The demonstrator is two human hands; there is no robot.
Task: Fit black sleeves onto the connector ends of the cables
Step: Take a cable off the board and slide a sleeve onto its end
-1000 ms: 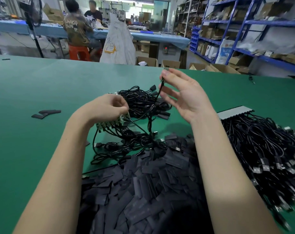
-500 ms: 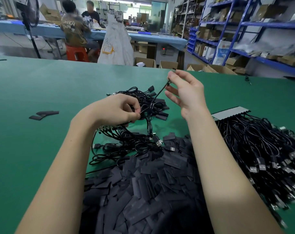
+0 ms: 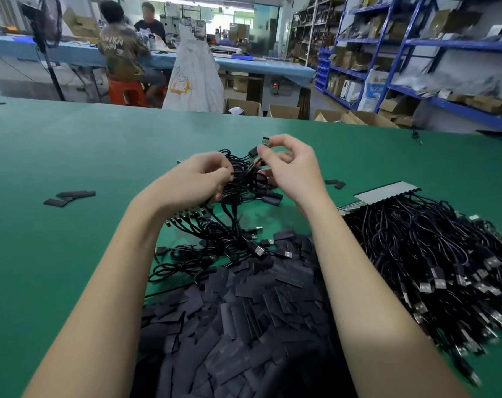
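My left hand (image 3: 198,182) grips a bundle of black cables (image 3: 244,179) above the green table (image 3: 71,156); a row of small connector boards (image 3: 186,218) hangs under its wrist. My right hand (image 3: 293,168) pinches one cable's connector end (image 3: 265,141) between thumb and fingertips, just above the bundle. More tangled cables with USB plugs (image 3: 232,248) lie below my hands. A heap of flat black sleeves (image 3: 244,311) fills the near middle of the table.
A large pile of black cables (image 3: 433,268) with a white card (image 3: 387,192) lies at the right. A few loose sleeves (image 3: 69,196) lie at the left, two more (image 3: 336,183) right of my hand. People sit at a far blue bench; blue shelves stand at the right.
My right hand has come down and closer to the left hand, its fingers curling in around the connector end. My left hand has moved up into the cable bundle.
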